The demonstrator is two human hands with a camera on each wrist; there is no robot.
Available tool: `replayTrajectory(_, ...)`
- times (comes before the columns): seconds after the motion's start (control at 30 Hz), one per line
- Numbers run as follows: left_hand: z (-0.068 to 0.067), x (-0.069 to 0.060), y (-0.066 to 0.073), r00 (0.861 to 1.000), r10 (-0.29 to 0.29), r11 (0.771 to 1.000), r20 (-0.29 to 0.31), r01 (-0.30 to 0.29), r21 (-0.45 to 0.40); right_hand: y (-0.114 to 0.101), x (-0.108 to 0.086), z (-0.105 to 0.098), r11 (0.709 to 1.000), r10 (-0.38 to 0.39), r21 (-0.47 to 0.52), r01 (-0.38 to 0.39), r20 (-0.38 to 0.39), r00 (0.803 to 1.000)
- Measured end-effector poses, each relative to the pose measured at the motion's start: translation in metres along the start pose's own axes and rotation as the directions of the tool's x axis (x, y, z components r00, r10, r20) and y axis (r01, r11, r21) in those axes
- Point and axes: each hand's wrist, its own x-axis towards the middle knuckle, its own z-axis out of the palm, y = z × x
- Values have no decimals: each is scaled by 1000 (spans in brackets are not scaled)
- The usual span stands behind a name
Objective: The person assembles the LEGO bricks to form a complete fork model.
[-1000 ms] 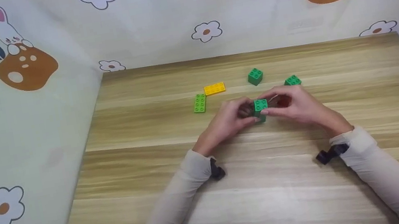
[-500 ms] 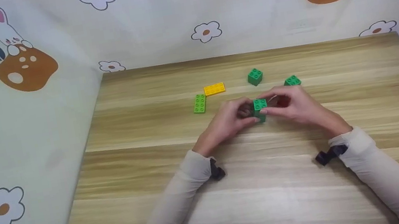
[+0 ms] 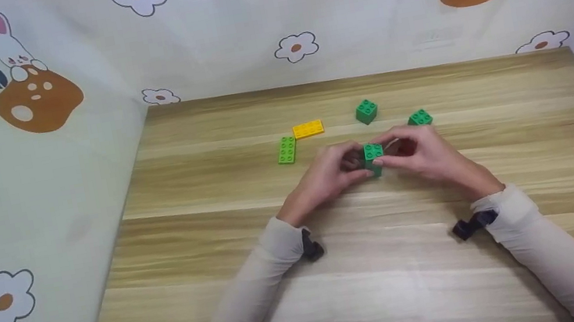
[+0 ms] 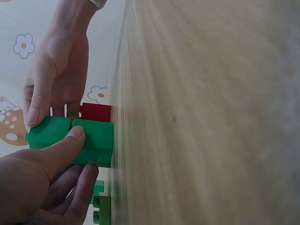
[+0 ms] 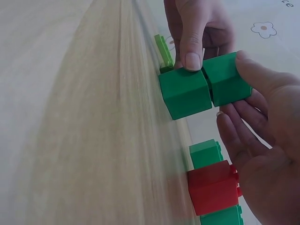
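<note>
Joining looks part done: left hand [image 3: 337,171] pinches lower green block [image 5: 185,96], right hand [image 3: 423,153] upper green block [image 5: 227,84], not yet flush.
Yellow brick [image 3: 308,129] and red block [image 5: 213,188] sit unstacked.

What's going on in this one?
A person's left hand grips a lower green toy brick while the right hand pinches a second green brick just above it, a thin gap showing between the two. Also on the wooden table sit a yellow eight-stud brick, a lime eight-stud brick, a red brick, a rear green brick and another green brick.
</note>
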Motion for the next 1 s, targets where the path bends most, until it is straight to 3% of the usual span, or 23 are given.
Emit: replayTrajectory(1.0, 2, 1, -3, 1000, 21, 1000, -11, -21, 13, 1, 0, 1, 997, 43, 60, -44, 13, 999)
